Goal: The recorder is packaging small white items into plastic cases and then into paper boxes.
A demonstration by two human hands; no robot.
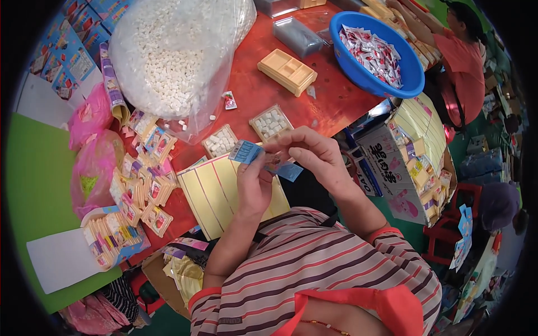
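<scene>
In front of my chest, a blue printed sheet [245,152] with a reddish-brown patch in its middle is held in the air. My left hand [255,187] closes on its left part from below, thumb upward. Bent fingers of my right hand [320,159] pinch at its upper right edge; its lower right corner sticks out below them. Just beyond the hands lie two small cream trays filled with white cubes, one on the left [220,140] and one on the right [270,123]. Beneath my hands is a yellow striped board [210,196] at the table's near edge.
A clear bag of white cubes [168,61] stands on the red table [330,112]. A blue basin of sachets [417,75] and stacked cream trays [287,71] are farther off. Filled packs [159,193] lie left; an open carton [386,168] is right. Another person [462,73] works at far right.
</scene>
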